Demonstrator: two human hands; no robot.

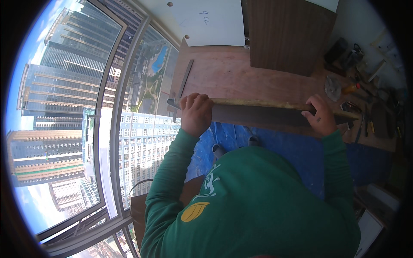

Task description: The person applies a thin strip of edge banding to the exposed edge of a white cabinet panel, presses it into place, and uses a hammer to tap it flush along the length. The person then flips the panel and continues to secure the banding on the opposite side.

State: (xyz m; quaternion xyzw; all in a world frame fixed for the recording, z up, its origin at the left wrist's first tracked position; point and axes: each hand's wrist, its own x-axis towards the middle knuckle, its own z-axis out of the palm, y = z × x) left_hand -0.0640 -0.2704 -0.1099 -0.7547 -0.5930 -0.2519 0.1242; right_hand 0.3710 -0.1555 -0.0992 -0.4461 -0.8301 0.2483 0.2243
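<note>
Two hands on one long piece here: the left hand (196, 112) has its fingers curled over the long yellowish strip (258, 103) toward the left end of the workbench (228, 73), and the right hand (320, 115) grips it between thumb and fingers toward the bench's right side. The strip runs along the bench's near edge, with a dark face (258, 115) right below it; can't tell if that's one board seen edge-on or two pieces. There's also a grey metal bit (172, 104) poking out past the left fist, at the bench's left end. For steady handling, I'd want both grips equally firm, wrists level and the strip parallel to the bench's near edge, so neither end dips. Imo the right end is the one to watch, since it runs toward the hand tools (366, 122) cluttering the bench's right end and could snag there if swung carelessly
</note>
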